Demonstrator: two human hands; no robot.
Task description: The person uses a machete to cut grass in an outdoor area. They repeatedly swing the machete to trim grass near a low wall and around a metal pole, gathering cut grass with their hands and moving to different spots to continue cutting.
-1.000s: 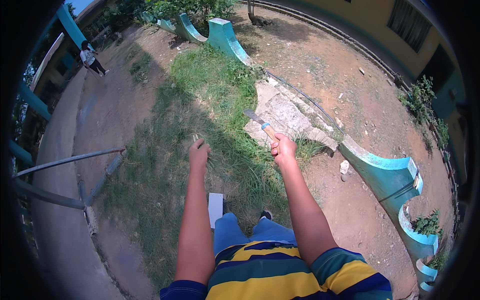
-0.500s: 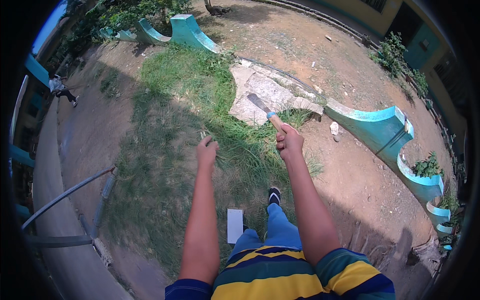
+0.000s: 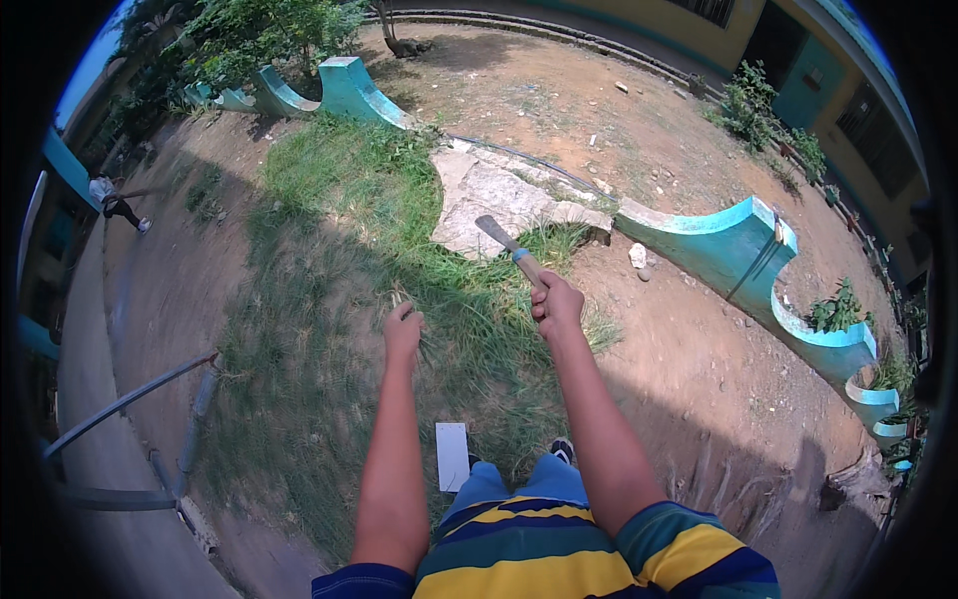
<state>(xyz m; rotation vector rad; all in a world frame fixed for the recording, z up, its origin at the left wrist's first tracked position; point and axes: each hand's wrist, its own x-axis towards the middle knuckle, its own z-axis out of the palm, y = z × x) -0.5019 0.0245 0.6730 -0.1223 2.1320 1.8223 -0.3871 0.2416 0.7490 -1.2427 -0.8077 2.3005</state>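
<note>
My right hand (image 3: 558, 305) is wrapped round the wooden handle of a bolo knife (image 3: 496, 236). Its short dark blade, with a blue band at the base, points forward and left over the pale slab. Lower and to the left, my closed left hand (image 3: 403, 327) grips a thin bunch of grass stalks (image 3: 397, 299), pale ends showing above the fingers. The hands are apart, both held above the patch of green grass (image 3: 469, 329). How much grass the left hand holds is partly hidden.
A broken pale concrete slab (image 3: 489, 190) lies ahead. Turquoise scalloped wall sections (image 3: 689, 228) run either side. A white rectangular board (image 3: 452, 454) is by my feet. Metal pipes (image 3: 140, 392) stand at left. Far left is another person (image 3: 118, 203); stones (image 3: 639, 258) lie right.
The view has shifted, so the slab and wall appear farther left. My feet have changed position, as in a step. Both hands keep their holds.
</note>
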